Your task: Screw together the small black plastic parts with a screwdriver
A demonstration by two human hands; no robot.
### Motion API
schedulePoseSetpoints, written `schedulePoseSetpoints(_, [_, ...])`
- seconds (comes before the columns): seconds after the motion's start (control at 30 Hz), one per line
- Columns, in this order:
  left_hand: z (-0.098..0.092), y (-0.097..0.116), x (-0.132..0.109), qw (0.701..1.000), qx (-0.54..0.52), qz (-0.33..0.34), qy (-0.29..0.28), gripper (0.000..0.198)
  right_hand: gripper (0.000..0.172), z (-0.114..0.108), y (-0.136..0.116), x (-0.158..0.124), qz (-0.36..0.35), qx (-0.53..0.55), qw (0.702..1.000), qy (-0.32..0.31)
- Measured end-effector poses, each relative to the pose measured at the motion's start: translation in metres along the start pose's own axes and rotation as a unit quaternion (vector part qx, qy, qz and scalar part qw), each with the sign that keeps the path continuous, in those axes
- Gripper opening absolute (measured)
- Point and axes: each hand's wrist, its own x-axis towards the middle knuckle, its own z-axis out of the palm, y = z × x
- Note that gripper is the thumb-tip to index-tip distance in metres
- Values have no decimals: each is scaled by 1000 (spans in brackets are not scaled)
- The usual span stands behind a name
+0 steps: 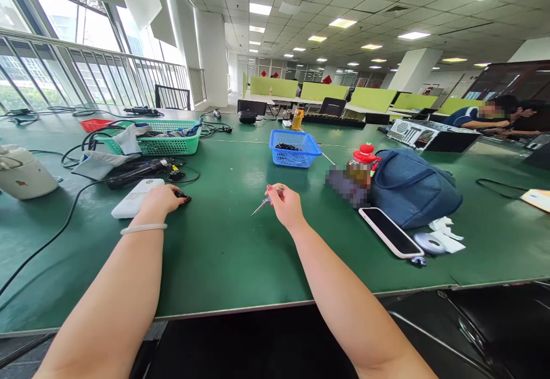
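Observation:
My left hand (160,198) reaches over the right part of a white box (138,197), its fingers closed on a small black object (184,198) at the tabletop. What kind of object it is, I cannot make out. A pale bangle (143,228) circles that wrist. My right hand (285,204) is closed on a slim silver pointed tool (260,205), its tip slanting down to the left above the green table (223,264). The fingers cover the tool's handle end. Beyond the right hand stands a blue basket (295,159) with small black things (287,146) inside.
On the left are a green basket (172,147) of cloths, black cables (55,227) and a white appliance (26,173). A red-lidded bottle (365,158), navy bag (415,187) and phone (391,232) lie right. Farther right, people (485,117) sit behind a computer case (432,135).

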Motion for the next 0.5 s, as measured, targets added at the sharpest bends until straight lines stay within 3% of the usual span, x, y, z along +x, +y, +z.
schedulePoseSetpoints(0.07, [-3, 21, -10, 999, 29, -1, -20, 51, 47, 0, 0, 0, 2, 4, 1000, -1])
schedulePoseSetpoints(0.17, [1, 59, -28, 991, 5, 118, -57, 48, 47, 1, 2, 1, 4, 18, 1000, -1])
schedulePoseSetpoints(0.33, [14, 115, -63, 943, -66, 303, -118, 35, 42, 0, 0, 0, -19, 25, 999, 21])
schedulePoseSetpoints(0.5, [24, 140, -85, 925, -64, 372, -47, 33, 38, 0, -11, -2, -85, 22, 994, 59])
